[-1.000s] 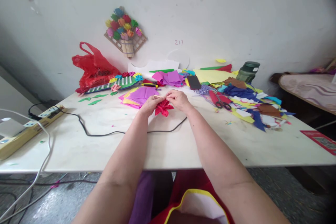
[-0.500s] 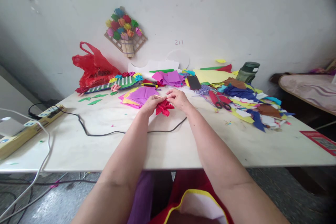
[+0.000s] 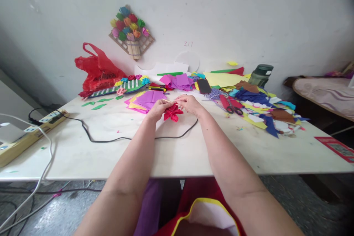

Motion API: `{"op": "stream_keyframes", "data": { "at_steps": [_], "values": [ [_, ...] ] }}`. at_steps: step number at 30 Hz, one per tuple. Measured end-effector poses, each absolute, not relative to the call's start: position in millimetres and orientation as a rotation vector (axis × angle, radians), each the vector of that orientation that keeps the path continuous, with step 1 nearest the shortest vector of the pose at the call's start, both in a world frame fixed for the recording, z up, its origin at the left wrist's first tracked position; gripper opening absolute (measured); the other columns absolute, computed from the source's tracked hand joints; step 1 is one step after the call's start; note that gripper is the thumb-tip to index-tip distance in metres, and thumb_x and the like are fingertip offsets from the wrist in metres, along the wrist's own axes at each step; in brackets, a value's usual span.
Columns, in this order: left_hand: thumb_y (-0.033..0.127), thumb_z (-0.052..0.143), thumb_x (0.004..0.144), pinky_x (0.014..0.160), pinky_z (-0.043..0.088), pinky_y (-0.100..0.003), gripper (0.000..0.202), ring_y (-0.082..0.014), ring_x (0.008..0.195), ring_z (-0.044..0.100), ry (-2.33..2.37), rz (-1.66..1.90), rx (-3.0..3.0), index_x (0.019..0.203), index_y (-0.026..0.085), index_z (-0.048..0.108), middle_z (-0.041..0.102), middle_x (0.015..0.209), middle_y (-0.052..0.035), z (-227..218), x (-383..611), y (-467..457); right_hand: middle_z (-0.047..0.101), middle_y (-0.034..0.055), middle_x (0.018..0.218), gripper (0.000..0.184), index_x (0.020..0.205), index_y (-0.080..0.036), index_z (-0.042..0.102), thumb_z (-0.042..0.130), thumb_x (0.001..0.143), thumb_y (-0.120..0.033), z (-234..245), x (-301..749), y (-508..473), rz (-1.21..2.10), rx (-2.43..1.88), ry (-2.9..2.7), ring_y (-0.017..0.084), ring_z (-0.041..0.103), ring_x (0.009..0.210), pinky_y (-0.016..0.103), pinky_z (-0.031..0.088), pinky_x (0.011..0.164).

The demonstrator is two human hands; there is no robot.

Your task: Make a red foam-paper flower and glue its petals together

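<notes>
My left hand (image 3: 158,109) and my right hand (image 3: 190,104) meet over the middle of the white table (image 3: 177,147). Between them is a folded red paper flower (image 3: 173,112). The left fingers are pinched round its left side. The right fingers are pinched on a thin pale stick (image 3: 169,101) that lies across the top of the flower. Just behind the hands lies a stack of purple, pink and yellow paper sheets (image 3: 146,100).
A black cable (image 3: 110,140) runs across the table under the hands. Red-handled scissors (image 3: 231,106), a dark phone (image 3: 204,86), coloured paper scraps (image 3: 265,112) and a green bottle (image 3: 260,75) lie right. A red plastic bag (image 3: 96,70), a power strip (image 3: 30,132) sit left.
The right hand has shifted slightly along the stick above the flower. The left hand keeps its grip; the view has tilted a little.
</notes>
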State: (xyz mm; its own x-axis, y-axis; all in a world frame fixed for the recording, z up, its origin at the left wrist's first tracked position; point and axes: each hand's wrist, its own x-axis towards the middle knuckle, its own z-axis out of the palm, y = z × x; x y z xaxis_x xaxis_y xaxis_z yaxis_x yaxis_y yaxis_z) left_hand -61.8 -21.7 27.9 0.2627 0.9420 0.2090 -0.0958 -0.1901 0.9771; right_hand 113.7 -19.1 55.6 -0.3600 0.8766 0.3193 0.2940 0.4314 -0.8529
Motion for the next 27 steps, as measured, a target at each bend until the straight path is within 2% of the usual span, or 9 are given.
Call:
{"op": "stream_keyframes", "data": {
  "at_steps": [5,9,17,22,27],
  "values": [
    [0.045,0.081,0.057,0.046,0.026,-0.023,0.037,-0.0077,0.044,0.041,0.878,1.177,1.408,0.054,0.011,0.067,0.055,0.048,-0.0021,30.3,-61.4,-23.4,0.070,0.0050,0.089,0.021,0.067,-0.017,0.073,0.058,0.080,-0.021,48.8,113.4,-7.6,0.586,-1.013,-2.055,0.016,0.062,0.079,0.028,0.051,0.074],
    [0.041,0.081,0.057,0.046,0.026,-0.023,0.033,-0.0080,0.044,0.041,0.880,1.171,1.383,0.057,0.011,0.068,0.055,0.048,-0.0015,30.7,-61.5,-23.5,0.071,0.0055,0.097,0.022,0.067,-0.019,0.073,0.058,0.082,-0.021,46.0,112.5,-3.7,0.430,-1.034,-2.131,0.018,0.063,0.088,0.031,0.049,0.083],
    [0.040,0.081,0.060,0.046,0.028,-0.022,0.030,-0.0073,0.046,0.044,0.897,1.160,1.351,0.062,0.012,0.070,0.057,0.051,-0.0008,27.3,-63.9,-21.3,0.067,0.0043,0.118,0.023,0.086,-0.022,0.076,0.054,0.088,-0.029,49.5,113.6,-11.5,0.221,-1.117,-2.197,0.017,0.063,0.087,0.031,0.049,0.077],
    [0.042,0.079,0.062,0.051,0.037,-0.023,0.032,-0.0108,0.051,0.053,0.938,1.128,1.314,0.070,0.011,0.073,0.066,0.060,-0.0049,25.1,-64.1,-20.7,0.065,0.0017,0.121,0.020,0.085,-0.025,0.076,0.057,0.087,-0.026,50.0,113.6,-13.7,0.146,-1.145,-2.195,0.017,0.062,0.084,0.031,0.047,0.075],
    [0.043,0.080,0.062,0.055,0.041,-0.024,0.033,-0.0124,0.056,0.058,0.970,1.120,1.280,0.072,0.011,0.074,0.069,0.066,-0.0068,23.9,-63.9,-19.6,0.066,0.0007,0.118,0.015,0.080,-0.024,0.075,0.060,0.084,-0.022,48.3,113.1,-11.7,0.155,-1.130,-2.151,0.015,0.060,0.078,0.030,0.045,0.072]
  ]
}}
